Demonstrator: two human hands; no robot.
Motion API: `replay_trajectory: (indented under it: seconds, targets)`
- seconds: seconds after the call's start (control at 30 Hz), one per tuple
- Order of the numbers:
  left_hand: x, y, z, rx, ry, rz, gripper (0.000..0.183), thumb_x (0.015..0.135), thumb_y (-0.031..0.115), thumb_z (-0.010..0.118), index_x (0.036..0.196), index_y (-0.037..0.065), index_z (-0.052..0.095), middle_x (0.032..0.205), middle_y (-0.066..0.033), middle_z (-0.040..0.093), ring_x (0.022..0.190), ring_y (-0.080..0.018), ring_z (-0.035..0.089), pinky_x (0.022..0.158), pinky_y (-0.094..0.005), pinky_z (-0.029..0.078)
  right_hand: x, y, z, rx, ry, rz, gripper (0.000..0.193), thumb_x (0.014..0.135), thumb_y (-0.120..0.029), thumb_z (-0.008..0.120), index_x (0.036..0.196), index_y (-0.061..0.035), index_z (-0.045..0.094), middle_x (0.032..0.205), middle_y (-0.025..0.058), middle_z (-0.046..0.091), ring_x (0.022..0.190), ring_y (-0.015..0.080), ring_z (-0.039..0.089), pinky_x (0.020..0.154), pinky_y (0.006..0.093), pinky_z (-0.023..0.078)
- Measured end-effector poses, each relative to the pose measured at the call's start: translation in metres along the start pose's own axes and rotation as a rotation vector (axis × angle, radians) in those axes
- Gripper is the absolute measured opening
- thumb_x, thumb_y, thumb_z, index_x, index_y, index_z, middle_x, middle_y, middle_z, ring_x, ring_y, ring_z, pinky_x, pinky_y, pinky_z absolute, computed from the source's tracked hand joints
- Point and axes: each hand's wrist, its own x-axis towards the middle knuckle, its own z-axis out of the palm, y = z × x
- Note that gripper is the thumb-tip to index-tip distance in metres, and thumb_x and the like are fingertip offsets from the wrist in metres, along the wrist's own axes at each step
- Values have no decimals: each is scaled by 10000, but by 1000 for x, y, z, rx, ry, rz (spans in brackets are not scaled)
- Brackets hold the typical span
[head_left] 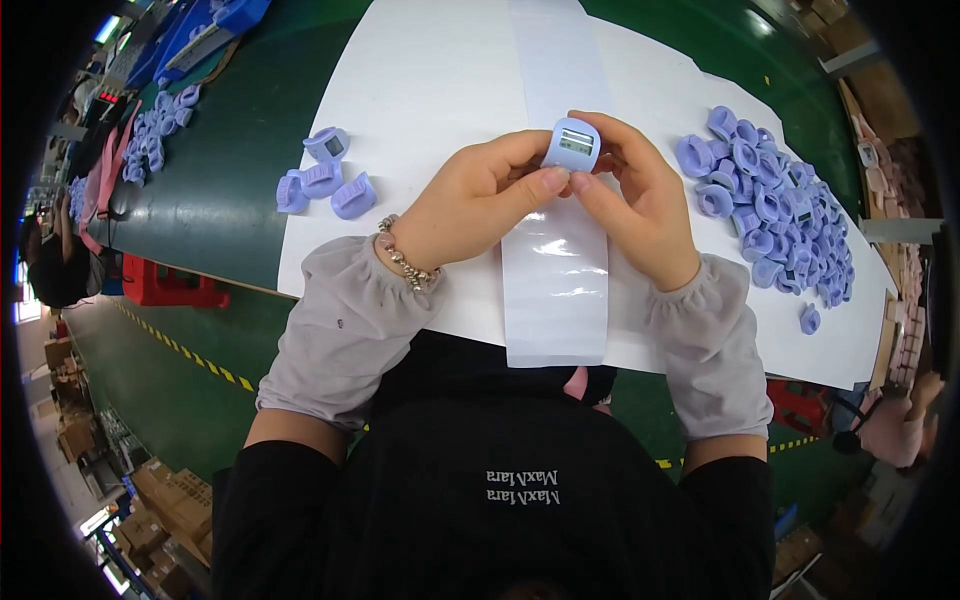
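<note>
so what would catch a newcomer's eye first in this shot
First, the two bare hands meeting at the centre: the left hand and right hand together pinch one small lilac plastic piece above a white sheet. Next, the big heap of lilac pieces on the sheet's right. A small cluster of four lilac pieces lies on the left.

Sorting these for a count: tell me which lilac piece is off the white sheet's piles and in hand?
The lilac piece with the grey window, pinched between left hand and right hand.

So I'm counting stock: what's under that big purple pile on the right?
The pile of purple pieces lies on the white sheet, over the green table. Whatever sits beneath the heap itself is covered.
</note>
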Motion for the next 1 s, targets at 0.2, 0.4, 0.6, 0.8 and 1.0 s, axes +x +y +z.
replay_trajectory:
  seconds: [0.2, 0.4, 0.6, 0.8, 1.0]
  targets:
    - [-1, -1, 2, -29, -2, 2, 327, 949, 146, 525, 1223, -33, 525, 1084, -64, 604, 997, -122, 565, 880, -259, 458, 0, 4, -1, 89, -29, 44, 442, 840, -30, 580, 1261, 23, 454, 1153, 93, 530, 1038, 178, 516, 876, 313, 471]
    - [0, -1, 7, -60, 87, 42, 345, 946, 153, 532, 1220, -54, 504, 1075, -83, 607, 1004, -128, 570, 883, -266, 462, 2, 1, 0, 29, -5, -6, 458, 831, -50, 601, 1262, 16, 461, 1156, 92, 539, 1053, 181, 514, 909, 324, 432]
    - [8, -2, -6, 39, 463, 33, 336, 939, 216, 550, 1169, -27, 519, 1006, -102, 621, 929, -160, 592, 851, -284, 473, 1, 10, -17, -734, -67, -89, 352, 776, -67, 655, 1110, 21, 587, 1009, 129, 579, 956, 240, 547, 834, 302, 440]
    - [8, -18, -5, 160, 403, 82, 414, 883, 183, 623, 1173, -31, 419, 1007, -111, 620, 890, -142, 596, 807, -265, 479, 0, 6, -14, -629, -172, 55, 260, 771, -50, 648, 1023, 9, 622, 870, 117, 575, 851, 239, 558, 733, 318, 450]
    - [7, -12, 0, 293, 328, 96, 483, 856, 169, 642, 1201, -44, 379, 1016, -119, 616, 890, -155, 604, 810, -280, 483, -5, -9, -16, -654, -217, 31, 234, 754, -36, 652, 983, 1, 620, 819, 110, 584, 805, 236, 562, 684, 317, 454]
